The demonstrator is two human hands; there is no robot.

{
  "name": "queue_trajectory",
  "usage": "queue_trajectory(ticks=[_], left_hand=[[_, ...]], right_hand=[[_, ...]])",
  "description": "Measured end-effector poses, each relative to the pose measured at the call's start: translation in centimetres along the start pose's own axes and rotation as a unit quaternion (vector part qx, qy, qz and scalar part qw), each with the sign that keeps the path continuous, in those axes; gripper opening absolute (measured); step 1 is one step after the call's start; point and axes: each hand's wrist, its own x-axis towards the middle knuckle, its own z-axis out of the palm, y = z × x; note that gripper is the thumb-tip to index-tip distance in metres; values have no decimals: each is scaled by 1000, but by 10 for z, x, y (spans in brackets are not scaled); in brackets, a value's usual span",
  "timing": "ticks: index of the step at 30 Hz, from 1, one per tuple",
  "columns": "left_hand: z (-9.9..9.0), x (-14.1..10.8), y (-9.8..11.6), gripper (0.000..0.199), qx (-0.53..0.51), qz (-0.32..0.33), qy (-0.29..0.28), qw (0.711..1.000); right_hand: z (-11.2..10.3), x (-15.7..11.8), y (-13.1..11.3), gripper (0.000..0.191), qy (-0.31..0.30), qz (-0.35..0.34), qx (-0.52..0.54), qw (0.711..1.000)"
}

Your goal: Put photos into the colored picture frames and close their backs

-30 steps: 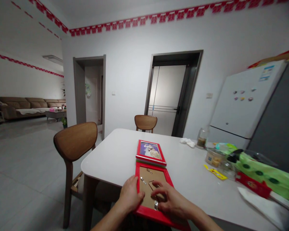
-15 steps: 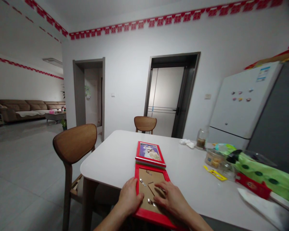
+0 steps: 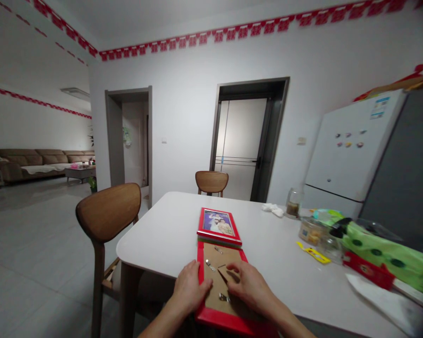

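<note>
A red picture frame [image 3: 229, 318] lies back side up at the near table edge, its brown backing board [image 3: 215, 281] showing several small metal clips. My left hand [image 3: 191, 285] grips the frame's left edge, thumb on the board. Over the right part of the board, the curled fingers and thumb of my right hand [image 3: 248, 284] pinch a brown flap [image 3: 227, 274] that stands slightly raised from the board. Just beyond lies a stack of red frames [image 3: 220, 224], the top one with its photo facing up.
On the white table [image 3: 169, 225], the right side holds a glass jar [image 3: 293, 203], white tissue [image 3: 273, 210], a plastic tub [image 3: 310, 231], a yellow packet [image 3: 313, 253] and a green bag [image 3: 384, 253]. Wooden chairs stand at the left [image 3: 109, 211] and far side [image 3: 212, 182].
My right fingers have closed on the flap, and its edge has lifted a little from the board. My left hand stays on the frame's left edge. The view has shifted slightly.
</note>
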Motion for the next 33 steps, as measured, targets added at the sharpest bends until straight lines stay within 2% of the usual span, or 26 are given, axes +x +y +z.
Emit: queue_trajectory(ticks=[3,5,7,9,11,14,17,20,22,26,29,31,33], left_hand=[[1,6,2,37,-118,8,25,993],[1,11,0,31,-195,-13,48,979],[-3,17,-8,25,-233,-44,57,970],[-10,21,-21,24,-251,-65,57,964],[-21,21,-37,24,-267,-81,57,959],[-40,18,-60,26,-274,-102,51,955],[-54,16,-77,26,-259,-121,44,957],[-65,19,-86,23,-208,-138,46,967],[-71,23,-89,24,-156,-148,52,975],[-83,27,-89,42,-35,-162,74,983],[-82,24,-77,50,19,-135,81,987],[-73,20,-62,49,28,-95,67,993],[-57,12,-42,47,21,-50,39,998]], right_hand=[[-8,3,-18,33,23,-6,7,1000],[-10,7,-31,32,32,-24,31,999],[-10,11,-40,32,34,-44,65,996],[-10,13,-39,36,36,-47,90,994],[-12,12,-26,39,44,-26,86,995],[-16,4,8,37,57,21,24,998],[-19,-10,40,41,24,86,-30,996],[-16,-21,53,50,-18,127,-41,991],[-14,-24,53,55,-21,137,-41,989],[-10,-25,49,59,-22,143,-26,989],[-8,-27,47,54,-15,151,34,988],[-8,-29,45,50,-17,175,122,977],[-9,-34,41,44,-53,208,268,939]])
